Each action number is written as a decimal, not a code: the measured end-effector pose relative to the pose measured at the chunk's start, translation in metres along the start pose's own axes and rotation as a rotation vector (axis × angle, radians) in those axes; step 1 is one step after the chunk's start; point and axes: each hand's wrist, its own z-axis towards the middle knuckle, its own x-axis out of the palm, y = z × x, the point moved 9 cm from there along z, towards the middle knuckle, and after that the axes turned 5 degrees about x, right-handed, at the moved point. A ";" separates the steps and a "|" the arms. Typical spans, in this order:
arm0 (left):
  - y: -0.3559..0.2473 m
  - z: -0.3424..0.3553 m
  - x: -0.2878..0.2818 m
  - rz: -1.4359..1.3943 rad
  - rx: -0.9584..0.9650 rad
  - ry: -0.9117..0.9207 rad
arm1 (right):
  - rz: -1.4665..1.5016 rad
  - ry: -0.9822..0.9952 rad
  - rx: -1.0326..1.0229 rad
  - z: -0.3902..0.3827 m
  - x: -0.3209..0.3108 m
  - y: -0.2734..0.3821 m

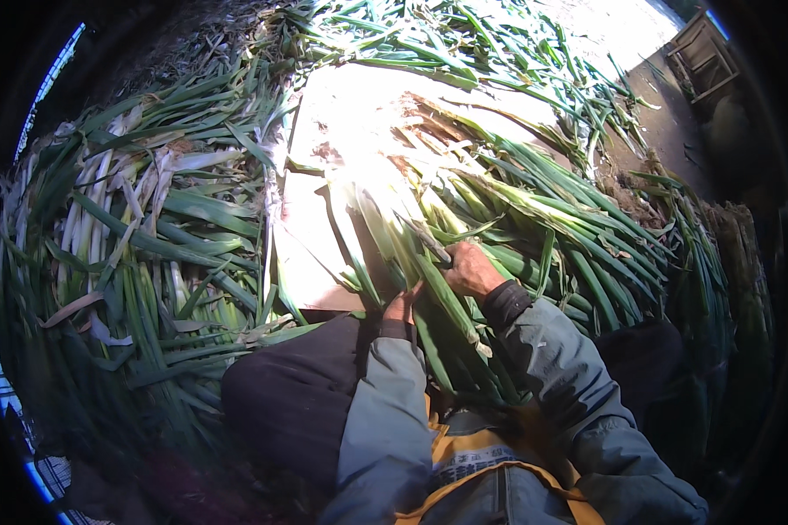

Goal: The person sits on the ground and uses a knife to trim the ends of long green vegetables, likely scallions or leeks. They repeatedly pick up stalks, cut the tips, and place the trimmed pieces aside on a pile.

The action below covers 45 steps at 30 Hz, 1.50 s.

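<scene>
A bunch of long green-leaved stalks (442, 311), like leeks or large green onions, lies diagonally between my arms, its upper end washed out by glare. My right hand (471, 271) is closed on it from the right. My left hand (402, 306) grips its left side lower down, fingers partly hidden behind the leaves. Beyond my hands, more stalks (569, 210) with brown, dry-looking ends lie heaped on a pale board (311, 262).
Dense piles of leaves and white stalks (131, 245) lie at the left, with more leaves (411, 31) behind the board. A wooden crate (700, 57) stands at the back right. My dark-trousered leg (289, 394) is bent at lower left.
</scene>
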 end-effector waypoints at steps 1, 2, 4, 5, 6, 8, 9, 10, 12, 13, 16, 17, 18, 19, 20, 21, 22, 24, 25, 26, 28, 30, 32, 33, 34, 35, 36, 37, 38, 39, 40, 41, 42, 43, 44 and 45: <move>-0.001 -0.003 0.000 -0.023 0.000 -0.003 | -0.052 0.035 0.022 0.004 0.002 0.006; -0.002 -0.007 0.000 -0.040 -0.015 0.005 | -0.104 0.071 0.041 0.009 0.004 0.012; 0.004 -0.015 0.011 -0.052 -0.064 0.031 | -0.037 0.006 0.106 0.021 -0.013 0.003; 0.009 -0.020 0.017 -0.062 -0.092 0.049 | -0.049 0.006 0.073 0.023 -0.016 0.005; 0.009 -0.024 0.019 -0.067 -0.114 0.077 | -0.055 0.005 0.037 0.025 -0.016 0.008; 0.005 -0.031 0.028 -0.109 -0.169 0.183 | -0.116 0.040 -0.050 0.022 -0.007 0.017; -0.001 -0.036 0.034 -0.139 -0.200 0.250 | -0.106 0.036 0.000 0.022 -0.007 0.017; -0.011 -0.040 0.044 -0.132 -0.219 0.289 | -0.102 -0.016 0.028 0.022 -0.015 0.016; -0.022 -0.050 0.085 0.074 -0.115 0.019 | -0.109 -0.141 0.127 0.017 -0.047 -0.017; -0.030 -0.065 0.133 -0.007 -0.202 0.091 | -0.075 -0.173 0.199 0.012 -0.061 -0.038; -0.077 -0.092 0.182 0.089 -0.143 0.155 | -0.025 -0.146 0.202 -0.014 -0.079 -0.031; -0.097 -0.101 0.208 0.158 -0.084 0.164 | -0.039 -0.131 0.246 -0.023 -0.084 -0.041; -0.120 -0.111 0.235 0.227 -0.021 0.172 | -0.042 -0.147 0.271 -0.029 -0.088 -0.052; -0.137 -0.115 0.261 0.234 0.001 0.217 | -0.011 -0.196 0.283 -0.035 -0.094 -0.069; -0.164 -0.119 0.279 0.271 0.056 0.198 | 0.025 -0.234 0.289 -0.040 -0.098 -0.077; -0.197 -0.120 0.293 0.313 0.100 0.279 | -0.004 -0.231 0.317 -0.043 -0.100 -0.078; -0.236 -0.125 0.313 0.405 0.141 0.334 | 0.016 -0.250 0.298 -0.041 -0.099 -0.078; -0.310 -0.137 0.352 0.504 0.245 0.327 | 0.010 -0.258 0.292 -0.043 -0.100 -0.085; -0.351 -0.141 0.372 0.612 0.216 0.381 | 0.003 -0.285 0.278 -0.042 -0.099 -0.093; -0.385 -0.144 0.390 0.708 0.271 0.386 | 0.001 -0.272 0.294 -0.044 -0.104 -0.095; -0.446 -0.162 0.432 0.974 0.418 0.289 | -0.051 -0.372 0.275 -0.053 -0.121 -0.092; -0.509 -0.187 0.457 1.248 0.534 0.212 | -0.082 -0.422 0.227 -0.056 -0.124 -0.080; -0.562 -0.246 0.489 1.464 0.811 0.048 | -0.032 -0.377 0.183 -0.047 -0.103 -0.055; -0.587 -0.255 0.489 1.553 0.854 -0.036 | 0.010 -0.345 0.167 -0.045 -0.100 -0.051; -0.601 -0.259 0.484 1.625 0.881 -0.115 | 0.037 -0.289 0.176 -0.043 -0.097 -0.054; -0.616 -0.259 0.475 1.685 0.844 -0.160 | 0.027 -0.285 0.178 -0.043 -0.097 -0.055; -0.632 -0.261 0.463 1.748 0.802 -0.209 | 0.019 -0.277 0.180 -0.044 -0.096 -0.053; -0.643 -0.257 0.446 1.765 0.801 -0.206 | 0.008 -0.288 0.181 -0.044 -0.099 -0.055; -0.645 -0.249 0.421 1.782 0.796 -0.197 | -0.005 -0.301 0.187 -0.045 -0.101 -0.059; -0.634 -0.221 0.377 1.711 0.706 -0.194 | -0.049 -0.335 0.215 -0.050 -0.115 -0.071; -0.645 -0.211 0.334 1.785 0.696 -0.214 | -0.064 -0.281 0.251 -0.050 -0.115 -0.071; -0.660 -0.202 0.280 1.879 0.730 -0.189 | -0.103 -0.342 0.231 -0.053 -0.116 -0.069; -0.654 -0.196 0.234 2.065 0.727 -0.294 | -0.139 -0.401 0.212 -0.054 -0.116 -0.070; -0.629 -0.190 0.189 2.279 0.743 -0.500 | -0.070 -0.374 0.204 -0.053 -0.114 -0.072; -0.607 -0.184 0.131 2.414 0.631 -0.647 | -0.052 -0.255 0.224 -0.048 -0.108 -0.069; -0.565 -0.176 0.080 2.450 0.413 -0.721 | -0.013 -0.250 0.206 -0.047 -0.105 -0.074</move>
